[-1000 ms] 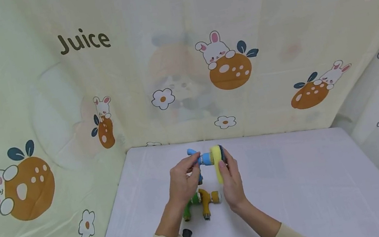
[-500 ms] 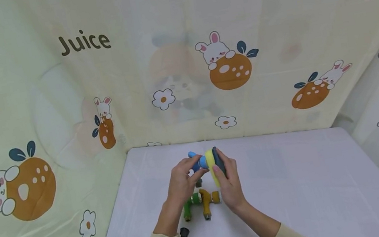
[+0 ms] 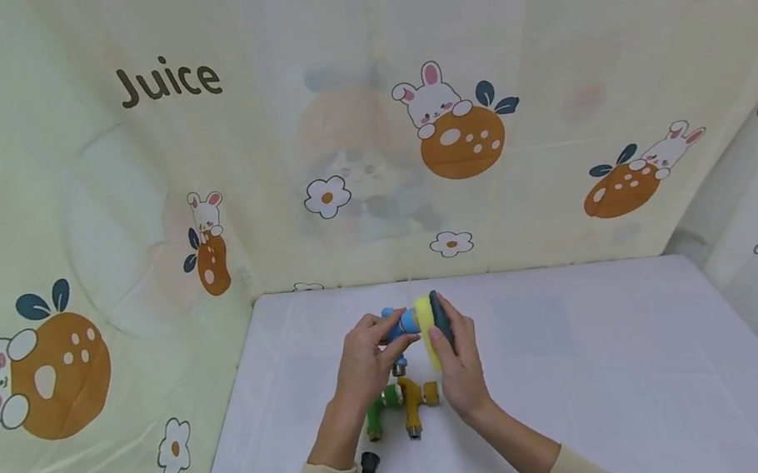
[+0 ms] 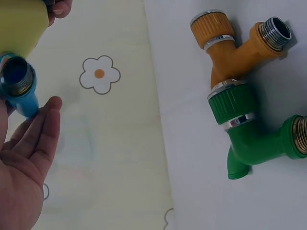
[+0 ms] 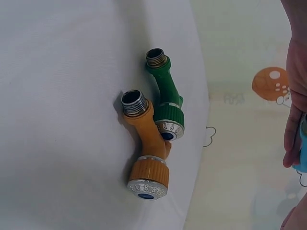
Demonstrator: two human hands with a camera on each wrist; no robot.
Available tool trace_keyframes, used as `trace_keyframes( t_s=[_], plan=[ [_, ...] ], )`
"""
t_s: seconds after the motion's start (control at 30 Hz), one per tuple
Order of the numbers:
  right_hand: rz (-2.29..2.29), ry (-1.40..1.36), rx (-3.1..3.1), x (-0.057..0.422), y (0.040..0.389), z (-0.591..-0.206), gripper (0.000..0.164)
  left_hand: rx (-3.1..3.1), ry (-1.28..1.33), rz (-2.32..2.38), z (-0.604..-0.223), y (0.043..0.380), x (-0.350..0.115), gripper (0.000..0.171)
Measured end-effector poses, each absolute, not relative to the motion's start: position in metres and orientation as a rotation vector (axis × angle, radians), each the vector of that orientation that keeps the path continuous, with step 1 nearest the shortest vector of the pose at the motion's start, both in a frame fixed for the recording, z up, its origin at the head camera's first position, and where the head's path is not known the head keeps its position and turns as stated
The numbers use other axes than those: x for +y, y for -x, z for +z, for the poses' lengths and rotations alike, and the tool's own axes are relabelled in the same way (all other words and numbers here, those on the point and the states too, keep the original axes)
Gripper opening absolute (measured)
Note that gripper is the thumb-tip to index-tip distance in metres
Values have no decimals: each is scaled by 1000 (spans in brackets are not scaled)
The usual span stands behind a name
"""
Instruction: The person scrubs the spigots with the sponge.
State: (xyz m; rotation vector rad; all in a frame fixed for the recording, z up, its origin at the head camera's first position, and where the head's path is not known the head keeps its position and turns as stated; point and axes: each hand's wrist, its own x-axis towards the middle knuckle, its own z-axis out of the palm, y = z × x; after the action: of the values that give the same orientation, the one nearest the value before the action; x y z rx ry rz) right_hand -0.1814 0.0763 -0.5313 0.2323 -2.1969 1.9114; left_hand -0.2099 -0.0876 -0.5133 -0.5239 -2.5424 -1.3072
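My left hand (image 3: 363,362) pinches a blue water tap (image 3: 408,322) between thumb and fingers, above the far part of the table. A yellow sponge with a dark scouring side (image 3: 427,333) is gripped in my right hand (image 3: 464,361). Its yellow face touches the knob end of the tap. In the left wrist view, the threaded inlet of the blue tap (image 4: 29,103) faces the camera and the sponge (image 4: 21,28) sits just above it. Below the hands lie a green tap (image 3: 375,421) and an orange tap (image 3: 412,410), touching each other.
The white-covered table (image 3: 600,367) stretches to both sides. A printed curtain (image 3: 501,20) hangs behind its far edge and along the left. Black wrist-mount parts (image 3: 369,468) show beside the forearms.
The right hand and sponge have shifted slightly left and down, and the sponge has turned so more of its dark side shows. The blue tap has tilted a little in the left hand.
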Motion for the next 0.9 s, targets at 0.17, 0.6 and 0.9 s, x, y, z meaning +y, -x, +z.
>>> trace_keyframes(
  t_s=[0.17,0.6,0.9],
  plan=[
    [1821,-276,-2222,74,179,-532,55,-2553,570,-1199,-513,210,-88,45],
    [1679,-269,-2246,74,178,-532,58,-2581,571,-906,-518,207,-91,43],
    [1730,-250,-2253,76,179,-530,56,-2477,639,-757,-518,209,-89,38]
  ],
)
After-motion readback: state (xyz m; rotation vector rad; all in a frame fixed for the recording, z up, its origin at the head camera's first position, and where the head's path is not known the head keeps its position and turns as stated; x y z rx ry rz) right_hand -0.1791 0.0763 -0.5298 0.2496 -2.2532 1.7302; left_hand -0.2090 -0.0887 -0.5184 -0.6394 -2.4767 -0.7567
